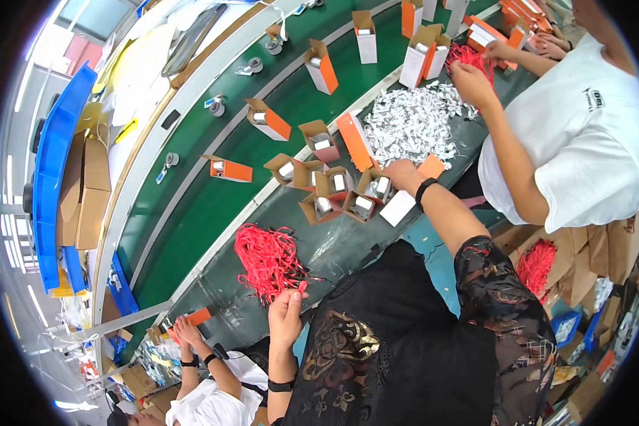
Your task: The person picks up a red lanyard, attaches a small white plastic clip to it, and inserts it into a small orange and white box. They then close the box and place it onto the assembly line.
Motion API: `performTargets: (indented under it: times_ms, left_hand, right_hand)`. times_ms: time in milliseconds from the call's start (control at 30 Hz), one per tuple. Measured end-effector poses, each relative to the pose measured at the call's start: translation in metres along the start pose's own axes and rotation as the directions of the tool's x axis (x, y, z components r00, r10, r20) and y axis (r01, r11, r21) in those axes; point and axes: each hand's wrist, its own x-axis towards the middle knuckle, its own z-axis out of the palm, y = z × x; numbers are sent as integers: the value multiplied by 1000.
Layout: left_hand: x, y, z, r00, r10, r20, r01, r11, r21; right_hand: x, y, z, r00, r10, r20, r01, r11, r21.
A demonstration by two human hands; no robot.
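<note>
Beyond the person's left hand (285,316) and right hand (402,174) runs a broad, smooth green conveyor belt (181,209) with pale rails. Nearer, under both hands, lies a dark green, scuffed desk (334,248). A co-worker in a white shirt (571,128) sits to the right of the right hand; another, in a white top (216,401), is left of the left hand. Far across the belt, left of both hands, a long blue plastic bin (53,184) stands beside a creased brown cardboard box (92,188).

Just ahead of the right hand spreads a loose heap of small, shiny white pieces (412,124). Just beyond the left hand sits a tangled mound of thin red cords with dark ends (263,259). Left of the right hand, open upright cartons with brown inner flaps (307,208) crowd together, white items showing inside. A slim orange-sided carton (355,142) lies just beside the right hand's fingers. Small grey rolls (218,106) dot the belt farther off.

The left hand's thumb and forefinger pinch a red cord end (303,287); the right hand's fingers are bent downward, and whether they grip anything cannot be told.
</note>
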Motion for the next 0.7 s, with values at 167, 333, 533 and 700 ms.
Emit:
performTargets:
  times_ms: [167, 333, 533, 700]
  left_hand:
    - [8, 14, 7, 1000, -13, -26, 9, 988, -153]
    - [24, 27, 12, 996, -9, -88, -21, 945, -328]
    - [33, 46, 19, 997, 74, -28, -79, 905, -418]
    - [46, 64, 34, 992, 127, -2, -119, 924, -363]
  right_hand:
    - [0, -1, -4, 999, -30, 27, 31, 999, -40]
    - [-30, 21, -29, 993, -117, -35, 117, 993, 1]
    - [-85, 31, -50, 849, 81, -523, 109, 940, 324]
    - [-169, -88, -121, 981, 11, -194, 194, -75, 978]
